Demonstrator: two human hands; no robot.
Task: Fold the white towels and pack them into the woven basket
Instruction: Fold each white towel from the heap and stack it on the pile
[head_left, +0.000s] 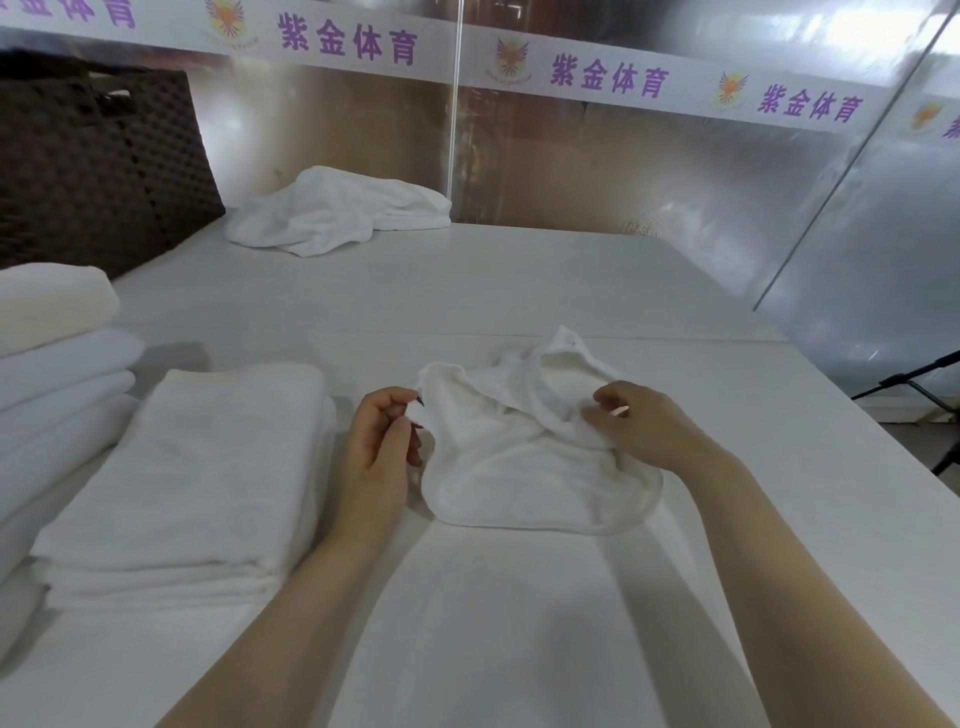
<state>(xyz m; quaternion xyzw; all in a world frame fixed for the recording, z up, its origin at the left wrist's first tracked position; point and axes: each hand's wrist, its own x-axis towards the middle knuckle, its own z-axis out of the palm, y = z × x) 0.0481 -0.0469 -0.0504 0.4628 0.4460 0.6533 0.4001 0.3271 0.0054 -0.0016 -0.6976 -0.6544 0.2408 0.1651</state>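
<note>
Head: left hand (382, 441), right hand (641, 423) pinch towel (519, 467).

- A small crumpled white terry towel (524, 457) lies on the white table (519, 291), between both hands.
- The left hand (382, 441) pinches the towel's left edge; the right hand (644, 426) grips a bunched fold on its right side.
- A stack of folded white towels (192, 483) sits just left of the left hand.
- A taller pile of folded white towels (52, 364) stands at the left edge.
- A dark brown woven basket (93, 166) stands at the far left, with a loose heap of white towels (332, 210) beside it.
</note>
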